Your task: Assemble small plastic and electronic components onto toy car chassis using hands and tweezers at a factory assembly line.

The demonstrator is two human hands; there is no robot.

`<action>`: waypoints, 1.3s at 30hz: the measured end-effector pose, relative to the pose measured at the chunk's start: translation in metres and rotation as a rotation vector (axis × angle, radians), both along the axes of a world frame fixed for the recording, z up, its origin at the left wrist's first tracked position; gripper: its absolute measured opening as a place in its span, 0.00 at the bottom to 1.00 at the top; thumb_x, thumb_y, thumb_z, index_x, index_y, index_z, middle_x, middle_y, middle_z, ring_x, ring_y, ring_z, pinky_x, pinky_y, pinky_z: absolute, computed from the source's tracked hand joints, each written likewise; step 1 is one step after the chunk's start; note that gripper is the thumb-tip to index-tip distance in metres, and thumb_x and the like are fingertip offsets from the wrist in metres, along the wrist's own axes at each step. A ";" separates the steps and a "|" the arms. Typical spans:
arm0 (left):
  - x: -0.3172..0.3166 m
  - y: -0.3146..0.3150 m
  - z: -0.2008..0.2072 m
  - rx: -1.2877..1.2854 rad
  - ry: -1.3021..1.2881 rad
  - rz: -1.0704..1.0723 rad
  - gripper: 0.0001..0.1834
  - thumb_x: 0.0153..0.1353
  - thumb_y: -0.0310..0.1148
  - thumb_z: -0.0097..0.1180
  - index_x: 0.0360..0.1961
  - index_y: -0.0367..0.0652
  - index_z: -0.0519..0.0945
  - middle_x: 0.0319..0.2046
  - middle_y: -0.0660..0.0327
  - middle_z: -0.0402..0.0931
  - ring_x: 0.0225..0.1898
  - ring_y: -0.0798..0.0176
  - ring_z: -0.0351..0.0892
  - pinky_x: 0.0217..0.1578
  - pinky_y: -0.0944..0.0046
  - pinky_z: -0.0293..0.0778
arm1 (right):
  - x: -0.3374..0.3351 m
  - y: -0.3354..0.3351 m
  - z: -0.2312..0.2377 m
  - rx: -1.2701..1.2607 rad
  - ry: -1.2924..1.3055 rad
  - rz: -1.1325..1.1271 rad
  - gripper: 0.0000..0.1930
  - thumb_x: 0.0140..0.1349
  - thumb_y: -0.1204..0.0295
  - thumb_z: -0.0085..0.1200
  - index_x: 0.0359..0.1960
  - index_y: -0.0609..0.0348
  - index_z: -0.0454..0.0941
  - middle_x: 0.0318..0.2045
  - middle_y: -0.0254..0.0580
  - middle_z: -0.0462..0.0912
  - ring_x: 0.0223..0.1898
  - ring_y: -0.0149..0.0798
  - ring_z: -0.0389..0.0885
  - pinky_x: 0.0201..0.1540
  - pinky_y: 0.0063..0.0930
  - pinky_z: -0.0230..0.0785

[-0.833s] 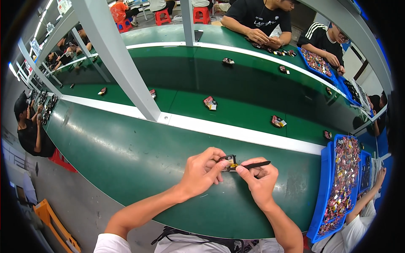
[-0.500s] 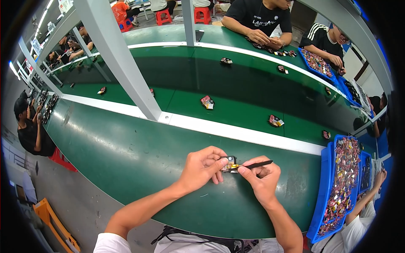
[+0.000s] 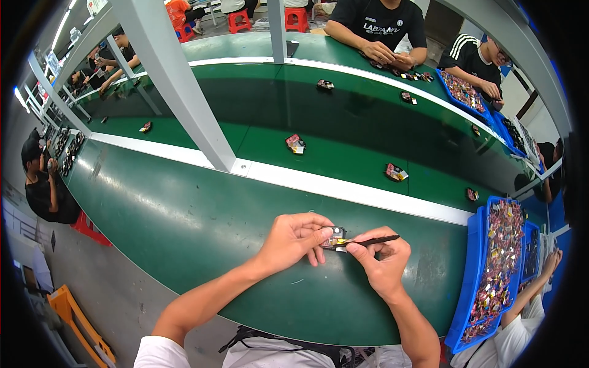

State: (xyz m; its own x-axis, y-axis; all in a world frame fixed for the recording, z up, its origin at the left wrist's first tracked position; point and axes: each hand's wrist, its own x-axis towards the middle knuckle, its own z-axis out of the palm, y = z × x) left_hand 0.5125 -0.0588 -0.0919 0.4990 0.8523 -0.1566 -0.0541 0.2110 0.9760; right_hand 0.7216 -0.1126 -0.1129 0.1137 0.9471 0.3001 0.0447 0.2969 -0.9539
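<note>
Just beyond the pinching fingers runs a glossy dark green belt [image 3: 184, 221] edged by a white stripe [image 3: 343, 187]. The gripped tool [image 3: 375, 240] is black. Off to the right sits a bright blue tray [image 3: 471, 270].

A white sign [image 3: 96, 5] with dark print hangs far upper left.

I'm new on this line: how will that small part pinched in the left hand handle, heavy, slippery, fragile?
Probably light: the left hand pinches the small part with fingertips alone. Possibly delicate, since the right hand works it with a thin black tool. Its flat shape seems unlikely to roll.
</note>
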 end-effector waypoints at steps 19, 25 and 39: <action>0.007 -0.005 -0.004 0.012 -0.016 0.009 0.16 0.73 0.31 0.57 0.52 0.26 0.80 0.33 0.52 0.84 0.28 0.63 0.87 0.23 0.67 0.82 | -0.004 -0.006 0.002 0.134 -0.071 -0.103 0.06 0.54 0.82 0.72 0.31 0.63 0.86 0.25 0.36 0.87 0.17 0.17 0.68 0.20 0.15 0.55; 0.006 -0.007 -0.002 0.026 -0.011 0.008 0.17 0.73 0.30 0.55 0.54 0.24 0.78 0.40 0.49 0.84 0.31 0.61 0.88 0.25 0.67 0.84 | -0.005 -0.006 0.001 0.162 -0.098 -0.120 0.06 0.53 0.81 0.72 0.30 0.62 0.86 0.27 0.38 0.89 0.17 0.18 0.69 0.19 0.16 0.56; 0.008 -0.009 -0.002 0.080 -0.015 0.059 0.15 0.72 0.27 0.56 0.53 0.25 0.78 0.36 0.49 0.84 0.29 0.61 0.87 0.25 0.66 0.85 | -0.005 -0.006 0.001 0.210 -0.159 -0.141 0.06 0.52 0.81 0.73 0.30 0.62 0.86 0.27 0.38 0.89 0.15 0.19 0.68 0.18 0.16 0.56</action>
